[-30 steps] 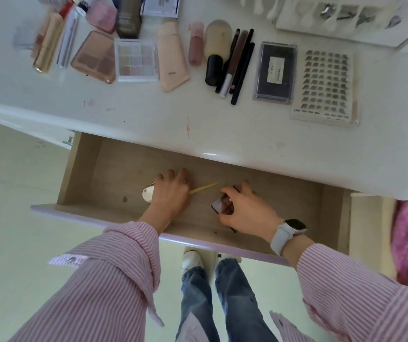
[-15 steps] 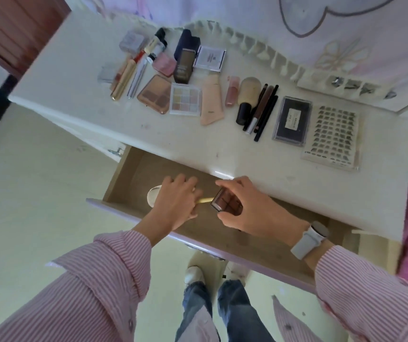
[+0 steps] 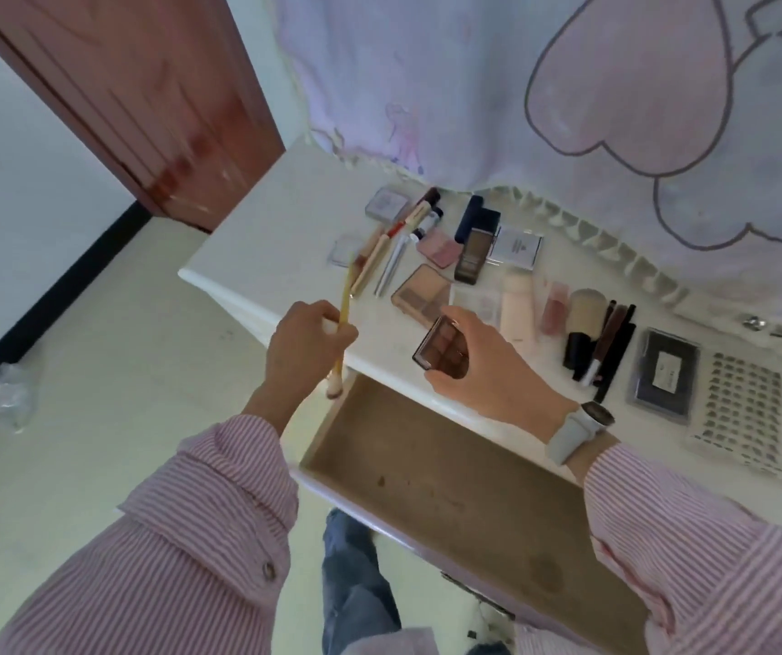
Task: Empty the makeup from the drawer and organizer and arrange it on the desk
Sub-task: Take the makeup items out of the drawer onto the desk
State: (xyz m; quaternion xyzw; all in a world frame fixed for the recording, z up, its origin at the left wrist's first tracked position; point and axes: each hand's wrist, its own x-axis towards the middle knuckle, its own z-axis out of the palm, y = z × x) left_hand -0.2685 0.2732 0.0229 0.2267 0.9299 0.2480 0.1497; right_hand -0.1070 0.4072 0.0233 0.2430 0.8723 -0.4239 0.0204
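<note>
Hands lifting the last makeup out of an open drawer, above a white bench.

Left hand [image 3: 306, 342] is curled round the middle of a thin yellow-handled makeup brush [image 3: 342, 323], held nearly upright, one tip low by the drawer [image 3: 450, 475] corner and the other over the bench [image 3: 266, 238] edge. It looks light and stiff; its soft tip would likely crush, so the handle is the place to hold. Right hand [image 3: 483, 366] pinches a small brown eyeshadow palette [image 3: 443, 349] by its edges, thumb below and fingers on top, over the bench's front edge. The palette seems light, rigid and smooth, possibly slippery, and its pressed powder would probably crack if dropped. Compacts, tubes and pencils lie in a row behind; the visible drawer floor is bare.
</note>
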